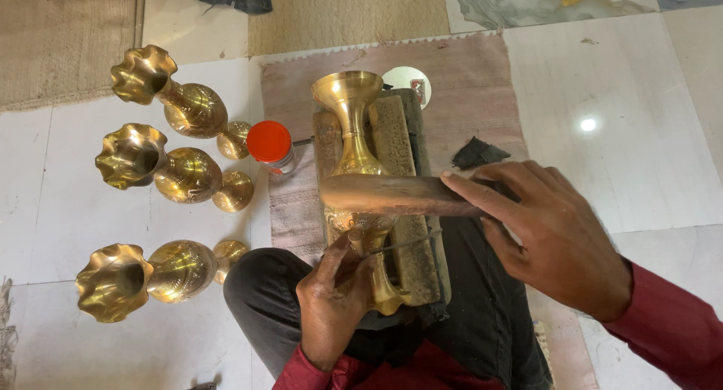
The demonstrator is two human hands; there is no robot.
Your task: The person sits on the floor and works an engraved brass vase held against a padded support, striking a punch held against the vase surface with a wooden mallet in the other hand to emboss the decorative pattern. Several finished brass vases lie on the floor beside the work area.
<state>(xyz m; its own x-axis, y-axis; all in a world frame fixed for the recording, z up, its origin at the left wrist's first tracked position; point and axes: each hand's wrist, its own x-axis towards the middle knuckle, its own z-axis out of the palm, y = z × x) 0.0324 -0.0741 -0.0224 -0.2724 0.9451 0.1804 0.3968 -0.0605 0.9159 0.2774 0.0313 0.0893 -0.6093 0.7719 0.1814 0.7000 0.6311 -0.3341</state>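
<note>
A: Where is the vase (354, 145) the person is working on?

B: It lies lengthwise on a wooden block (392, 141) resting across the person's lap, its flared mouth pointing away from the body and its foot near the left hand. A dark strip of padding sits under it.

A: What is the left hand (331, 300) doing?

B: It is curled tight around a thin metal tool (403, 243), held against the belly of the vase. The fingers are closed, the thumb pressing up by the vase's lower bulge.

A: And the right hand (557, 232)?

B: It grips a wooden mallet (395, 196) that lies crosswise over the vase. The fingers wrap the handle end, with the forefinger stretched along the top. The mallet looks slightly blurred. Whether it touches the vase cannot be told.

A: What else lies around?

B: Three more brass vases with wavy rims stand on the tiled floor to the person's left: one far (169, 96), one middle (162, 168), one near (147, 277). A small jar with a red lid (269, 145) sits just beside the middle one, at the edge of a pinkish mat (467, 81). A round shiny disc (407, 81) shows behind the block, and a dark scrap (476, 153) lies on the mat near the right hand.
</note>
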